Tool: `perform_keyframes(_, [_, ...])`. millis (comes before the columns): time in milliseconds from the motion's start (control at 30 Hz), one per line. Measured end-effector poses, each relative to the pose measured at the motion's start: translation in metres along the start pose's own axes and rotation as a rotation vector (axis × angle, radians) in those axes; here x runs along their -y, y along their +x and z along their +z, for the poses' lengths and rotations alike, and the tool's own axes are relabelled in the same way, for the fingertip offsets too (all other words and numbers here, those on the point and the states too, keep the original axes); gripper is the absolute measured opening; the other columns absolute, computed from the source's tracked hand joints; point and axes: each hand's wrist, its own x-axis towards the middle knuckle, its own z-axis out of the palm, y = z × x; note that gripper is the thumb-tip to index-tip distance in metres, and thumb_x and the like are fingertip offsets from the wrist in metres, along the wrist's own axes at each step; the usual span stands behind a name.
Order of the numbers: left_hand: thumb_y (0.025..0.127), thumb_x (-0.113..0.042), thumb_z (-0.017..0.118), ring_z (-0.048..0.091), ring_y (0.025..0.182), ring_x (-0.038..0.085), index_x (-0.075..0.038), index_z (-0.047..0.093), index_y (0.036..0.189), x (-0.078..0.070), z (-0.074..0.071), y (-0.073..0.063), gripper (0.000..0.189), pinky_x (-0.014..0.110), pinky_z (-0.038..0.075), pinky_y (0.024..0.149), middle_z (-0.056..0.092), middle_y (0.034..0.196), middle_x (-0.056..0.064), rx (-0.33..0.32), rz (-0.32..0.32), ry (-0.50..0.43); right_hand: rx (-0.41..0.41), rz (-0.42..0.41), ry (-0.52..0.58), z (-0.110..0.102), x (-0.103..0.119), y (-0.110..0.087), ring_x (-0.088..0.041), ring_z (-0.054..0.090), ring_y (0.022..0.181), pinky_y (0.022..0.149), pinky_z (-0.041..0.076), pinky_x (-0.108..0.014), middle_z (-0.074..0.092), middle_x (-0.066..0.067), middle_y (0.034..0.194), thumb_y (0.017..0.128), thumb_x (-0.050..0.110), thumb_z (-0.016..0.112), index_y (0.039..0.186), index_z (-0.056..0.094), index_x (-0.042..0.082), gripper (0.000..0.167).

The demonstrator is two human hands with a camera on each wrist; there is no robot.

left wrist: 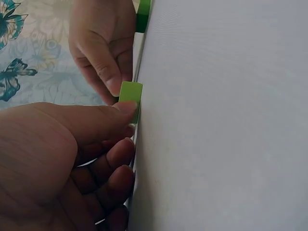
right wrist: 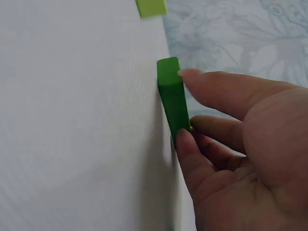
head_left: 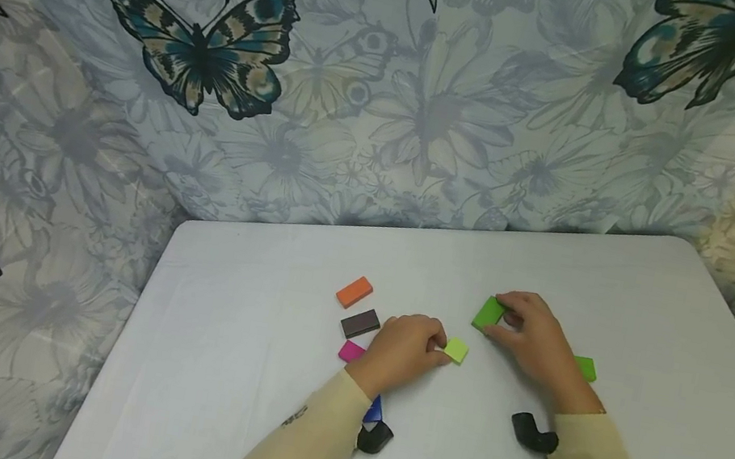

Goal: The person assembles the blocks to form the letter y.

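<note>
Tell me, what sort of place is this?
Maybe a corner of a room, at home or a small studio; I can't tell which. There's a white table, butterfly-patterned covering behind it and small coloured blocks on top.

My left hand (head_left: 400, 354) and right hand (head_left: 539, 342) are bare; long, yellowish-beige sleeves (head_left: 306, 452) carry small dark markings (head_left: 294, 415), with rounded black attachments (head_left: 532, 433) near the cuffs (head_left: 580, 425).

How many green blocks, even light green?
3: a light green block pinched in the left hand, a green rectangular block in the right hand, another green block partly behind that wrist. More might be hidden.
</note>
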Motion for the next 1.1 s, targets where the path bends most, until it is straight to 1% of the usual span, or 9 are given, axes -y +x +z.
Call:
perform_keyframes(100, [0.099,-0.031,0.085,0.051,0.072,0.000,-0.019,0.080,0.107,0.000,0.002,0.004,0.016,0.028,0.042,0.079,0.055,0.079,-0.016,-0.014,-0.001,-0.005,-0.003,0.004,0.015,0.003,-0.001,-0.001,-0.044,0.063,0.127,0.106,0.051,-0.052,0.050,-0.028,0.145,0.100,0.008,0.080,0.146,0.059,-0.012,0.055])
perform_keyframes(200, [0.099,-0.030,0.085,0.051,0.071,-0.001,-0.020,0.081,0.107,0.003,0.005,0.004,0.014,0.029,0.042,0.081,0.056,0.077,-0.016,-0.038,-0.002,-0.029,-0.021,-0.019,0.024,0.006,0.000,-0.003,-0.043,0.063,0.126,0.105,0.052,-0.052,0.052,-0.027,0.145,0.099,0.005,0.080,0.146,0.059,-0.011,0.054])
perform_keyframes(333, [0.099,-0.029,0.084,0.051,0.072,-0.002,-0.020,0.081,0.106,0.008,0.008,0.003,0.012,0.031,0.043,0.085,0.056,0.078,-0.017,-0.065,0.005,-0.067,-0.051,-0.043,0.000,0.010,0.002,-0.003,-0.038,0.064,0.115,0.097,0.054,-0.052,0.055,-0.025,0.143,0.098,0.007,0.083,0.144,0.063,-0.007,0.053])
perform_keyframes(400, [0.099,-0.029,0.084,0.051,0.072,-0.002,-0.020,0.081,0.105,0.010,0.009,0.003,0.011,0.031,0.043,0.085,0.056,0.077,-0.017,-0.072,0.004,-0.080,-0.056,-0.051,-0.012,0.012,0.002,-0.003,-0.036,0.062,0.108,0.091,0.052,-0.050,0.056,-0.025,0.141,0.097,0.010,0.085,0.143,0.064,-0.006,0.052])
perform_keyframes(500, [0.099,-0.029,0.085,0.051,0.070,-0.001,-0.020,0.081,0.104,0.012,0.011,0.004,0.011,0.029,0.043,0.082,0.056,0.076,-0.016,-0.083,0.004,-0.098,-0.054,-0.058,-0.023,0.014,0.001,-0.002,-0.034,0.059,0.105,0.087,0.048,-0.047,0.058,-0.024,0.140,0.096,0.012,0.086,0.142,0.065,-0.005,0.053])
perform_keyframes(633, [0.099,-0.032,0.084,0.051,0.069,0.000,-0.021,0.080,0.103,0.013,0.011,0.005,0.013,0.027,0.041,0.079,0.055,0.075,-0.016,-0.083,-0.005,-0.127,-0.048,-0.056,-0.016,0.015,-0.001,-0.001,-0.034,0.060,0.108,0.088,0.048,-0.047,0.058,-0.022,0.136,0.096,0.011,0.086,0.143,0.065,-0.005,0.054])
perform_keyframes(800, [0.099,-0.034,0.084,0.051,0.070,0.000,-0.022,0.080,0.102,0.012,0.010,0.005,0.013,0.028,0.039,0.081,0.055,0.075,-0.016,-0.072,-0.022,-0.152,-0.037,-0.045,-0.003,0.015,-0.002,-0.001,-0.033,0.061,0.108,0.088,0.049,-0.045,0.059,-0.020,0.133,0.096,0.013,0.086,0.143,0.065,-0.004,0.054])
perform_keyframes(933, [0.099,-0.034,0.084,0.051,0.070,0.000,-0.021,0.080,0.102,0.012,0.011,0.005,0.013,0.029,0.040,0.081,0.055,0.075,-0.016,-0.072,-0.019,-0.149,-0.031,-0.042,0.006,0.014,-0.003,-0.001,-0.030,0.061,0.106,0.087,0.048,-0.042,0.060,-0.018,0.131,0.096,0.015,0.086,0.142,0.067,-0.002,0.053])
perform_keyframes(1100, [0.099,-0.034,0.084,0.051,0.070,0.000,-0.021,0.079,0.103,0.013,0.011,0.005,0.014,0.031,0.041,0.085,0.055,0.075,-0.015,-0.070,-0.013,-0.133,-0.011,-0.036,0.019,0.013,-0.003,-0.001,-0.030,0.060,0.107,0.088,0.047,-0.043,0.061,-0.018,0.130,0.097,0.016,0.085,0.142,0.067,-0.001,0.051])
